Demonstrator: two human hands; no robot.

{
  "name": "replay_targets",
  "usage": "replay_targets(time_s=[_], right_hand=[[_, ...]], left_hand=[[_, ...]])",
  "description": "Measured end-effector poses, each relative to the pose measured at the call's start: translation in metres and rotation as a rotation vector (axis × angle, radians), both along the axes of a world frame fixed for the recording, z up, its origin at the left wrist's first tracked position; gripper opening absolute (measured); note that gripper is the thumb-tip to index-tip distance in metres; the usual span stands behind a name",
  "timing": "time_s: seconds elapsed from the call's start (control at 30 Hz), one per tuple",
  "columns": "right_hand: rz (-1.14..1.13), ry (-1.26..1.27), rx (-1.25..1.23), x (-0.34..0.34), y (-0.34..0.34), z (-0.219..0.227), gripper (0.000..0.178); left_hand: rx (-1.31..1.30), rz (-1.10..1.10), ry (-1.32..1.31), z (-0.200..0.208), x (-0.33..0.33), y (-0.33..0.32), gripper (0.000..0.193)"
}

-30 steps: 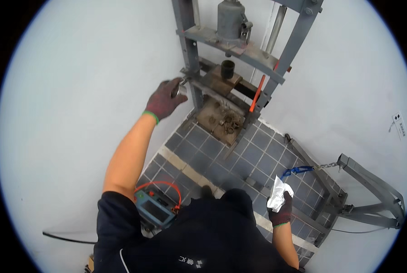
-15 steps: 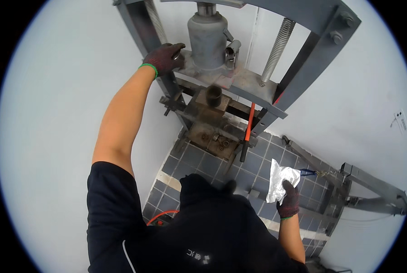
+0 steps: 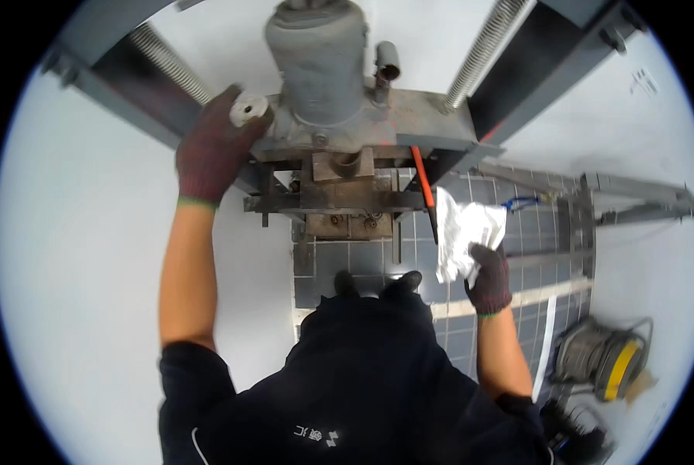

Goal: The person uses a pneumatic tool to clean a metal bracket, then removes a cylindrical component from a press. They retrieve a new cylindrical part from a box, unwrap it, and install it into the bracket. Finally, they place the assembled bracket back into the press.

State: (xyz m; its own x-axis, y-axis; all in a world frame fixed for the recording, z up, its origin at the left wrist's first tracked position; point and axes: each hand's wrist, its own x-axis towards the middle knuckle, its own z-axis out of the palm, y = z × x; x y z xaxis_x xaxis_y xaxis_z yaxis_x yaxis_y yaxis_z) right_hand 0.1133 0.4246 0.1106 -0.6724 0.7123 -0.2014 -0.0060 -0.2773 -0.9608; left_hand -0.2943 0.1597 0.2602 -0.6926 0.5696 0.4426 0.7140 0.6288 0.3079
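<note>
My left hand [image 3: 207, 155], in a dark red and black work glove, is closed round a pale round metal piece [image 3: 242, 112] with a small hole in its middle. The hand is by the left end of the press's upper cross plate, beside the grey bottle jack [image 3: 317, 70]. A crumpled silver foil bag [image 3: 464, 229] is gripped in my gloved right hand [image 3: 489, 280], thumb on top; what the bag holds is hidden. Below the jack, a short dark cylinder [image 3: 347, 164] stands on a metal block [image 3: 329, 167] of the press.
An orange-red lever with a dark end [image 3: 423, 178] slants down at the press's right side. Coil springs [image 3: 486, 50] flank the jack. Several small rings lie on the low plate [image 3: 354, 225]. A grey steel frame [image 3: 633, 190] and a drum-shaped machine with a yellow band [image 3: 602, 356] are at right.
My view has shifted closer to the press. My left hand has turned, and the round metal piece now shows its holed face. The right hand still grips the foil bag.
</note>
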Motion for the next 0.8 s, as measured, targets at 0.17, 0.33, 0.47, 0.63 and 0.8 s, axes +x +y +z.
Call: replay_targets(time_s=[0.17, 0.33, 0.47, 0.63, 0.8], right_hand=[[0.16, -0.004, 0.247, -0.062, -0.049, 0.084, 0.067], [0.12, -0.089, 0.21, -0.064, -0.084, 0.062, 0.047], [0.1, -0.13, 0.406, -0.035, -0.086, 0.03, 0.046], [0.092, 0.133, -0.111, 0.0, -0.061, 0.018, 0.071], [0.029, 0.306, -0.564, 0.06, -0.022, -0.014, 0.111]], left_hand=[[0.341, -0.552, -0.991, -0.08, 0.1, -0.019, 0.063], [0.526, -0.691, -1.495, -0.113, 0.187, 0.052, 0.085], [0.561, -0.696, -1.57, -0.123, 0.202, 0.066, 0.084], [0.469, -0.608, -1.631, -0.142, 0.23, 0.084, 0.071], [0.219, -0.817, -1.364, -0.177, 0.259, 0.119, 0.058]])
